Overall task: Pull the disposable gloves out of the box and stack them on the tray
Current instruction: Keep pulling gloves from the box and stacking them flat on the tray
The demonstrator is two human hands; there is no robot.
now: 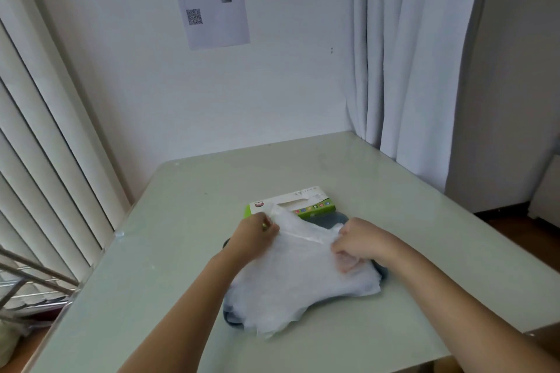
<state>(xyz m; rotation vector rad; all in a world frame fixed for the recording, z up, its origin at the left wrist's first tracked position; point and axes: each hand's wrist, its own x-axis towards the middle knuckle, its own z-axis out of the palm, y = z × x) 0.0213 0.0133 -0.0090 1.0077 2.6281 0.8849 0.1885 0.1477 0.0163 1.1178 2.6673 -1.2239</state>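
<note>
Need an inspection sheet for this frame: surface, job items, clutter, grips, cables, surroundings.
surface: pale green glossy table.
job's things: green-and-white glove box just behind the dark tray; stack of clear gloves covers most of the tray and overhangs its near edge.
clutter: nothing seen.
grips: left hand and right hand each pinch the top glove, which is spread between them over the stack.
cables: nothing seen.
surroundings: white wall with a printed sheet; curtain on the right; vertical blinds on the left; metal rack by the table's left edge.
</note>
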